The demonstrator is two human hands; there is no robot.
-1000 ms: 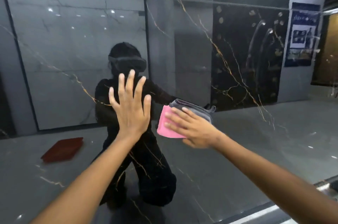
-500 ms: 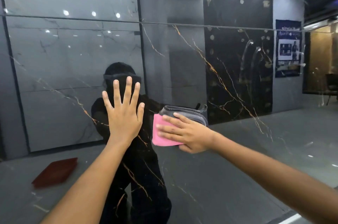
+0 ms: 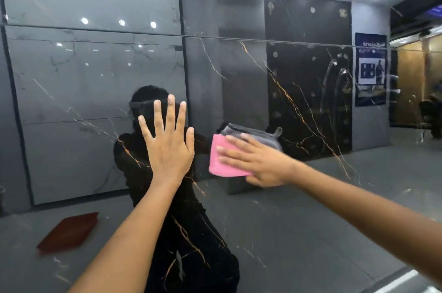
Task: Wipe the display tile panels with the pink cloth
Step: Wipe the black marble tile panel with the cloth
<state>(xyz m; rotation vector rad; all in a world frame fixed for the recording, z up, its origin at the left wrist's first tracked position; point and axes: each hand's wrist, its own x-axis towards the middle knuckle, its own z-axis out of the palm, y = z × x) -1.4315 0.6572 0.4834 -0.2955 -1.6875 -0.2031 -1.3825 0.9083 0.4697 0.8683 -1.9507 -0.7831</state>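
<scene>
I get one head-worn view, facing straight at the glossy tile panel (image 3: 311, 209) from arm's reach, tilted slightly down; nothing is shared.

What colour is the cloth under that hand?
Pink cloth, under the right hand; head view.

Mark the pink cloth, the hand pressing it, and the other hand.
pink cloth (image 3: 218, 163), head view, bare pink face left of the fingers.
right hand (image 3: 258, 163), head view, back of the hand.
left hand (image 3: 168, 149), head view, back of the hand.
</scene>
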